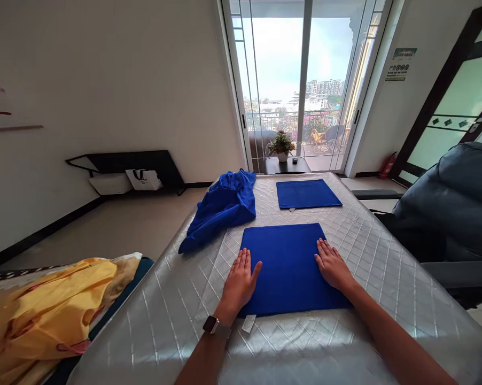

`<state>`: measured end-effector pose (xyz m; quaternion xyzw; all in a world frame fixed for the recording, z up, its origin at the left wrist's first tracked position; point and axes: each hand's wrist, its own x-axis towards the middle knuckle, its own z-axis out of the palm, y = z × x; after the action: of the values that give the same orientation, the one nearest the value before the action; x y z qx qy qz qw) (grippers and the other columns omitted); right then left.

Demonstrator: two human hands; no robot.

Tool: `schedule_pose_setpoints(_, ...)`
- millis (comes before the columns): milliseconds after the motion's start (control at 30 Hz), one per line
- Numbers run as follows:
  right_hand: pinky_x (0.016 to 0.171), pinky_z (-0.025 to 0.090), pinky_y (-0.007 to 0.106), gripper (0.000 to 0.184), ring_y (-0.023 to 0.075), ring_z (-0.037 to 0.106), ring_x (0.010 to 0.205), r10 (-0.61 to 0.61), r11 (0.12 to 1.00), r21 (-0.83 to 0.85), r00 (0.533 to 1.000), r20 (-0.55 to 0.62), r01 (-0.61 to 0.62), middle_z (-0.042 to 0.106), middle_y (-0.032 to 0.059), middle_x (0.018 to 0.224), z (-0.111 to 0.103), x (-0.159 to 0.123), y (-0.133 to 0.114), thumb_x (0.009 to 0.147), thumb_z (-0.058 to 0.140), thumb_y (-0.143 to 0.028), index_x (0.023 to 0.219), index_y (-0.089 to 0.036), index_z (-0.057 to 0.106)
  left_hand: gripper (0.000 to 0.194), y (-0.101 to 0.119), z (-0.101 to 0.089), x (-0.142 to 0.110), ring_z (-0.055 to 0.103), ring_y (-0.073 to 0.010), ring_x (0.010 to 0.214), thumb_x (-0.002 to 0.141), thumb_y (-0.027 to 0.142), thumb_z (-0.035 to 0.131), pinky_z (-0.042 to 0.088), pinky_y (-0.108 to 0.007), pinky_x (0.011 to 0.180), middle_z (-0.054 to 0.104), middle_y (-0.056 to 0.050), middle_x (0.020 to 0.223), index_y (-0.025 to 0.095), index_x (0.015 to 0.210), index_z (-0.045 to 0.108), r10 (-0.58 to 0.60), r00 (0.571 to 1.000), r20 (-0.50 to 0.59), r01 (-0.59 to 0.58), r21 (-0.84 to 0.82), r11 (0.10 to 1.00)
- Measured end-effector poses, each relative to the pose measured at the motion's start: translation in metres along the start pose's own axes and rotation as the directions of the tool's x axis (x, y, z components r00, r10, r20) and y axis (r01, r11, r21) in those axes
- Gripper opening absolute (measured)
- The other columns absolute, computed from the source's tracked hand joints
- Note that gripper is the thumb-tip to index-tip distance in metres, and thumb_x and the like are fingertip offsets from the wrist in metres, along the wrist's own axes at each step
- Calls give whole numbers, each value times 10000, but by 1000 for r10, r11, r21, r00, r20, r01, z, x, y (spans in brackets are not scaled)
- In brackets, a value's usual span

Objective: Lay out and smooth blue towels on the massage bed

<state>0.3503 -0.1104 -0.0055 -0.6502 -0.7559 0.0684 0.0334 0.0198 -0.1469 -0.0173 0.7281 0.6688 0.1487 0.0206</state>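
A blue cloth (285, 267) lies flat as a rectangle on the silvery quilted table cover (177, 299), with a small white tag at its near left corner. My left hand (241, 280) rests on its left edge, fingers stretched out, a watch on the wrist. On the right edge my right hand (333, 264) lies flat, fingers straight. Farther off sits a second flat blue cloth (307, 193). To its left a crumpled heap of blue cloth (228, 206) reaches toward the cover's left edge.
Yellow fabric (64, 302) is piled low at the left. A dark armchair (457, 198) stands at the right. Beyond the far edge are a small table with a potted plant (282, 144) and a glass sliding door. A black rack (132, 166) leans by the left wall.
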Motion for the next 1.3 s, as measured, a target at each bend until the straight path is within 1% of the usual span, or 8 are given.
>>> schedule_pose_setpoints(200,1283,150,409,634,186,133,1578,-22,998,51,997,-73,26,168,75,1701,11,-1,6,1064,188,-368,1634,-94,235,803,-3,0,-9,263,-285,1558,1038,631,205,300,-492,1264,307,-192,1664,70,1606,286,9,1000,-29,-10,-30,999)
schedule_pose_setpoints(367,1271,227,505,643,227,166,1573,-68,988,124,982,-175,91,225,97,1689,16,-8,9,1092,145,-458,1635,-124,225,764,4,-1,-24,306,-288,1545,1048,597,269,351,-501,1241,308,-150,1677,129,1641,153,24,992,-127,-22,17,1000)
schedule_pose_setpoints(533,1283,222,514,615,218,152,1572,-100,982,144,982,-161,124,175,37,1705,4,-20,2,1102,206,-489,1650,-239,82,806,10,2,-38,379,-289,1512,1032,559,392,453,-456,1165,306,-99,1686,186,1654,40,207,960,-188,-201,47,978)
schedule_pose_setpoints(667,1294,208,502,619,212,141,1573,-97,983,148,991,-95,111,121,1,1711,-2,-26,-4,1105,247,-480,1641,-282,11,859,0,17,-40,505,-276,1428,1004,538,471,522,-415,1076,432,-93,1627,193,1656,30,330,922,-205,-322,72,944)
schedule_pose_setpoints(800,1294,224,503,614,227,168,1569,-91,984,145,994,-59,99,145,-3,1705,0,-27,-5,1103,267,-480,1638,-282,38,851,-10,23,-39,538,-287,1400,1013,523,450,546,-450,1041,473,-117,1597,187,1656,5,290,942,-170,-277,97,956)
schedule_pose_setpoints(1033,1295,208,476,609,218,173,1570,-121,987,103,991,-62,127,180,23,1698,-9,-27,-6,1104,220,-503,1639,-236,100,777,10,-5,-38,405,-288,1499,1041,529,364,469,-500,1146,308,-98,1688,206,1656,17,232,958,-169,-227,45,973)
schedule_pose_setpoints(1167,1294,190,475,622,216,163,1571,-106,992,61,993,-58,110,199,39,1691,-17,-43,-8,1099,177,-526,1635,-212,154,766,20,-9,-37,345,-268,1531,1053,516,356,407,-496,1203,290,-99,1694,210,1652,-11,248,959,-139,-248,15,969)
schedule_pose_setpoints(1300,1290,189,460,649,207,141,1575,-67,994,79,997,-48,71,177,53,1695,-10,-64,-5,1093,137,-537,1633,-179,162,745,22,-6,-32,340,-268,1531,1059,529,330,382,-502,1222,330,-125,1672,182,1648,35,256,963,-79,-254,31,967)
